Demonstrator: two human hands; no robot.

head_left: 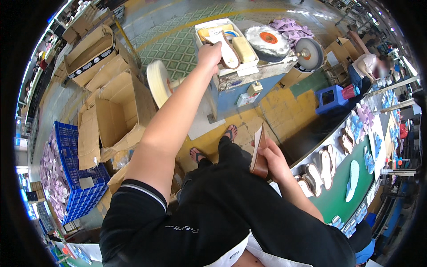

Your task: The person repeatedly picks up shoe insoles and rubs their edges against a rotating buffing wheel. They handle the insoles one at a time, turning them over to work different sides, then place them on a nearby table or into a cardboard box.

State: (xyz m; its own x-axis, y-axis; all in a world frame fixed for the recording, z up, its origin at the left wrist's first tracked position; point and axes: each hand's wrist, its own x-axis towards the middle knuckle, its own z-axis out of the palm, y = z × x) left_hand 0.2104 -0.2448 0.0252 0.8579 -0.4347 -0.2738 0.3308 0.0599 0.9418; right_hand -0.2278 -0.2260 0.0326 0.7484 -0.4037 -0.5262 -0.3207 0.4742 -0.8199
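My left hand (210, 55) reaches far forward and is closed around the end of a sandal (228, 54) with a white insole and brown edge. That sandal is tilted over a white tray (252, 57) on top of a blue machine stand. Lower and to the right, my right hand (275, 161) grips a second sandal (259, 165), held on edge near my right thigh. Its brown strap or side faces me, and a pale insole shows along one side. The fingertips of that hand are partly hidden behind the sandal.
Buffing wheels sit left (159, 82) and right (267, 42) of the machine stand (227, 95). Sandals lie on a green conveyor belt (340, 196) at right. Cardboard boxes (118, 107) and a blue crate (84, 187) stand left. Beyond a blue stool (330, 99), a person (367, 66) bends forward.
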